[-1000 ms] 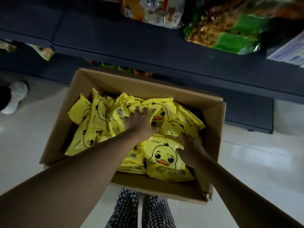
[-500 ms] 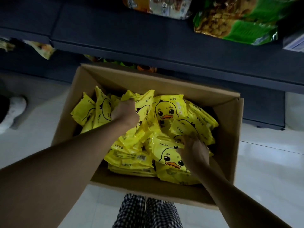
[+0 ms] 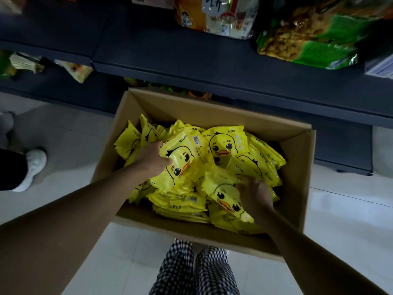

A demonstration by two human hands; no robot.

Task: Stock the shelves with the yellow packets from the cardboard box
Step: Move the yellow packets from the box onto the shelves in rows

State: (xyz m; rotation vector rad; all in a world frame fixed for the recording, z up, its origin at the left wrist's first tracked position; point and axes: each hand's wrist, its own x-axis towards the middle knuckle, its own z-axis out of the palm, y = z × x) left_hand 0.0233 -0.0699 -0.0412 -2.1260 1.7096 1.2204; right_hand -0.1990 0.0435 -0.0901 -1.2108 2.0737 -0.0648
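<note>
Head view: two hands in one cardboard box [image 3: 214, 116] of many yellow packets [image 3: 226, 142] — left hand [image 3: 152, 159] gripping one duck-faced packet [image 3: 182, 165], right hand [image 3: 256, 195] curled onto another packet [image 3: 225, 195] beside it.

Overall exposure is dim, with a cool cast. The brightest area is the floor [image 3: 344, 226] at right of frame, where pale tiles carry soft reflected glare. The yellow packets [image 3: 223, 145] at centre show small specular highlights on their film. The shelves [image 3: 191, 60] across the upper frame are deep in shadow. Wide-angle distortion bends the edges; the upper left corner and the near forearms are blurred.
</note>
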